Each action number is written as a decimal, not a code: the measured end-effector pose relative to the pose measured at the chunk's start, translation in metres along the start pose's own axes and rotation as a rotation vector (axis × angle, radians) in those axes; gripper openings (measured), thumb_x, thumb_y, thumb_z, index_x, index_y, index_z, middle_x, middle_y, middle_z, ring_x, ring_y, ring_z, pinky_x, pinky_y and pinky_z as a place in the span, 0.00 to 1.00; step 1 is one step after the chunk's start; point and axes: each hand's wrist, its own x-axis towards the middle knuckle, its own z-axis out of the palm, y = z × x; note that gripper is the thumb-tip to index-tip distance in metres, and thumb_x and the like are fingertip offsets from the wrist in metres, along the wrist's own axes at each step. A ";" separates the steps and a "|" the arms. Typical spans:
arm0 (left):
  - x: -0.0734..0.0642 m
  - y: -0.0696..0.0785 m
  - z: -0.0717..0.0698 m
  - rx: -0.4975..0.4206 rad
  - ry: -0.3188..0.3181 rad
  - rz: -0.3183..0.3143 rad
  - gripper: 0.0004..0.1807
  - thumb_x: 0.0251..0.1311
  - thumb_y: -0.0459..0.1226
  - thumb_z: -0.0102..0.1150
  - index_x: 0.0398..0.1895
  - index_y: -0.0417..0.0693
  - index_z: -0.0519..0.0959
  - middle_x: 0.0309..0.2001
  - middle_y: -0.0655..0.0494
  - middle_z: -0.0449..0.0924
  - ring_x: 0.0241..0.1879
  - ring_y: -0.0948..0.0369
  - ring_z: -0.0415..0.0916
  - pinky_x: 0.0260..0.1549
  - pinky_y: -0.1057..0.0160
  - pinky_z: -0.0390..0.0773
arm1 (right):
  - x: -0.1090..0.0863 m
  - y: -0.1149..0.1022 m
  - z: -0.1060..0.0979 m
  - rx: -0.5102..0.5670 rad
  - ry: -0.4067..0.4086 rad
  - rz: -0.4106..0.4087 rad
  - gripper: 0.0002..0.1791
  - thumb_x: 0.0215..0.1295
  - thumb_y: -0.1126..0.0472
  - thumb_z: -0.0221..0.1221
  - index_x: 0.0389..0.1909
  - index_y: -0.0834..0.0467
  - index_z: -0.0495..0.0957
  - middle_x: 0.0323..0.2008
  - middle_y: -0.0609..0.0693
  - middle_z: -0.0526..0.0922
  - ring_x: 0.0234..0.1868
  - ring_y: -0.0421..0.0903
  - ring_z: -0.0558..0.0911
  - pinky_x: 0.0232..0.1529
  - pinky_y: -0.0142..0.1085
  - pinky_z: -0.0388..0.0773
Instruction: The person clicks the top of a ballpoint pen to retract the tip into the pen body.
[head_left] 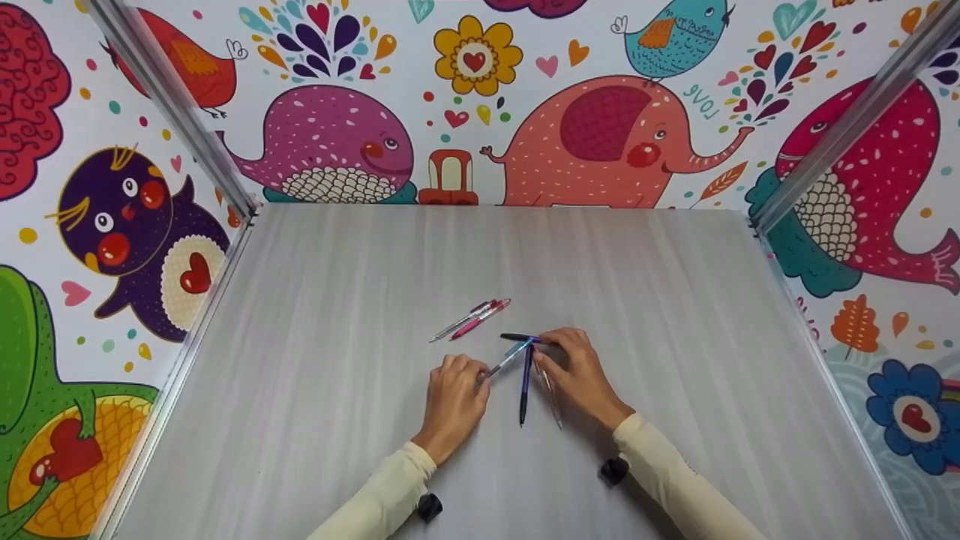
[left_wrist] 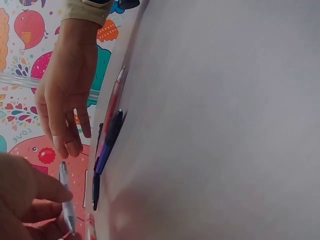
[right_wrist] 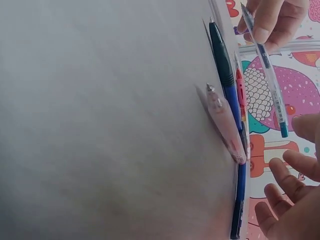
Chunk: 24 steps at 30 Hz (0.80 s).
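Observation:
My left hand [head_left: 457, 397] pinches a clear ballpoint pen [right_wrist: 272, 82] near one end, between thumb and fingers. Its teal far end points toward my right hand [head_left: 581, 371]. That hand holds nothing; its fingers are loosely bent and parted, the tips close to the pen's teal end in the right wrist view. Beneath, a blue pen with a dark grip [head_left: 524, 390] lies on the table beside a pale pink pen [right_wrist: 225, 122]. Another dark pen [head_left: 512, 337] lies crosswise at their far ends, partly hidden behind the right hand.
Farther back on the grey table [head_left: 337, 300] lie a clear pen [head_left: 457, 324] and a pink pen [head_left: 478, 321], side by side. Printed cartoon panels [head_left: 465, 150] with metal rails enclose the back and sides. A black device hangs under each sleeve.

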 end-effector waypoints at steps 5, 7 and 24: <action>0.009 -0.002 0.002 -0.004 -0.020 0.025 0.06 0.61 0.30 0.77 0.38 0.44 0.89 0.36 0.54 0.84 0.42 0.54 0.79 0.46 0.47 0.81 | -0.002 0.000 -0.001 0.013 0.020 0.006 0.19 0.75 0.63 0.71 0.62 0.64 0.83 0.59 0.54 0.85 0.65 0.55 0.79 0.69 0.48 0.75; 0.013 -0.002 0.003 -0.006 -0.024 0.027 0.06 0.61 0.30 0.77 0.38 0.44 0.89 0.37 0.54 0.85 0.42 0.54 0.79 0.45 0.48 0.82 | -0.003 -0.001 -0.001 0.018 0.022 0.011 0.19 0.75 0.63 0.71 0.62 0.63 0.84 0.59 0.54 0.85 0.65 0.54 0.79 0.69 0.49 0.76; 0.042 0.011 0.011 -0.050 -0.063 0.071 0.06 0.64 0.32 0.75 0.43 0.43 0.90 0.40 0.52 0.86 0.45 0.52 0.80 0.48 0.48 0.81 | 0.005 0.004 -0.016 0.112 0.118 0.034 0.19 0.75 0.68 0.69 0.64 0.65 0.81 0.55 0.58 0.87 0.61 0.60 0.83 0.66 0.62 0.77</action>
